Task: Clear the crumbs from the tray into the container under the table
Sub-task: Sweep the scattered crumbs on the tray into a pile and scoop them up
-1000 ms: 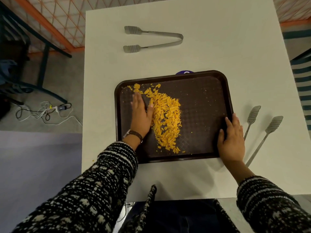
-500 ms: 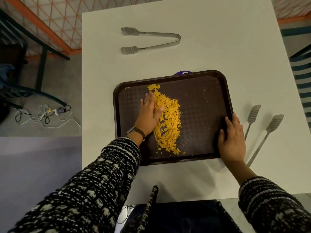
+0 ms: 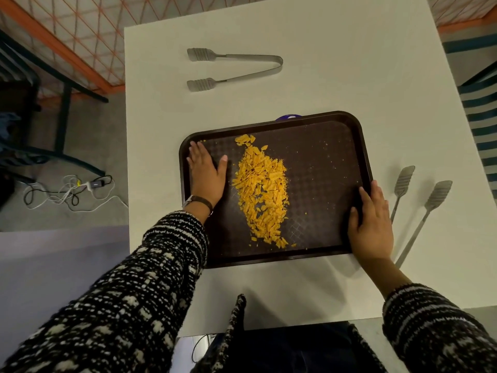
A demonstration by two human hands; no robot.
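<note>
A dark brown tray [image 3: 325,162] lies on the white table [image 3: 322,76]. A long heap of orange crumbs [image 3: 261,189] runs down the tray's middle-left, with a few stray bits nearby. My left hand [image 3: 205,173] lies flat and open on the tray's left part, near the far-left corner, apart from the heap. My right hand [image 3: 372,222] rests on the tray's near-right edge, fingers over the rim. The container under the table is not visible.
One pair of metal tongs [image 3: 231,68] lies at the table's far side, another pair [image 3: 419,208] just right of the tray. A small blue object [image 3: 288,117] peeks out behind the tray. Cables [image 3: 67,192] lie on the floor at left.
My left hand pushed the crumbs rightward into a tighter heap, then pulled back to the tray's far-left corner. My right hand stayed on the tray's edge.
</note>
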